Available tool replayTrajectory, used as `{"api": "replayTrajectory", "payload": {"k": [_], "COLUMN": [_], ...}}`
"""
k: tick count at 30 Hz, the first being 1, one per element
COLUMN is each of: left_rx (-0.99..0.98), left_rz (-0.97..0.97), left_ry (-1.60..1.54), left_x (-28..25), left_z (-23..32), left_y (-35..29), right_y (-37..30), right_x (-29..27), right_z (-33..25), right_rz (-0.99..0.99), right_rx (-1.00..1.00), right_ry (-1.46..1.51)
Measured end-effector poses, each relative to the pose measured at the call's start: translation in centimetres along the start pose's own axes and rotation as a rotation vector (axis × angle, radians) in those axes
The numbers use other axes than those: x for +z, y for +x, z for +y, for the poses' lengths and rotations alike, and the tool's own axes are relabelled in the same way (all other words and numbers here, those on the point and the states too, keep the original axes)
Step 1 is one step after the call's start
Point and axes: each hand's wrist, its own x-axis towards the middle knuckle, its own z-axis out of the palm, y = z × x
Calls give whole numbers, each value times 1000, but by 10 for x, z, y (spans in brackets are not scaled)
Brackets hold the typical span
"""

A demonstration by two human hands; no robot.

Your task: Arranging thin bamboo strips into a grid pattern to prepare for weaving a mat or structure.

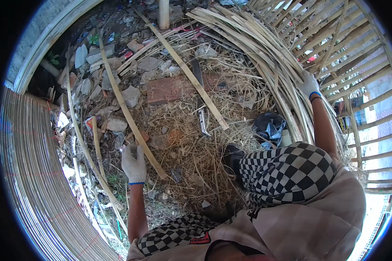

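Touches a long, curved bundle of pale bamboo strips point(265, 48) at the right with the white-gloved right hand point(309, 85); cannot tell whether with fingers closed around any. Holds the gloved left hand point(133, 165) low at the left, with thumb and fingers curved and parted, near a single long strip point(149, 153). Has, between both hands, a loose strip point(213, 111) lying across a long knife point(203, 119), dark-bladed and metal-handled, on straw-like shavings point(183, 148) near a reddish brick point(165, 90). Shows bent knees in checkered trousers point(287, 174), with a slatted fence point(334, 37) beyond the bundle and a thin-rodded screen point(39, 174) far left.
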Motion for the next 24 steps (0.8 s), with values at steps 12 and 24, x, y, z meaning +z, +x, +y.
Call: {"api": "replayTrajectory", "payload": {"k": [12, 24], "left_rx": [65, 62], "left_rz": [-64, 51], "left_ry": [-29, -57], "left_x": [27, -9], "left_z": [9, 11], "left_y": [11, 8], "right_y": [-10, 1], "right_x": [16, -117], "right_z": [15, -65], "right_rz": [139, 182], "right_rx": [-79, -215], "right_ry": [247, 179]}}
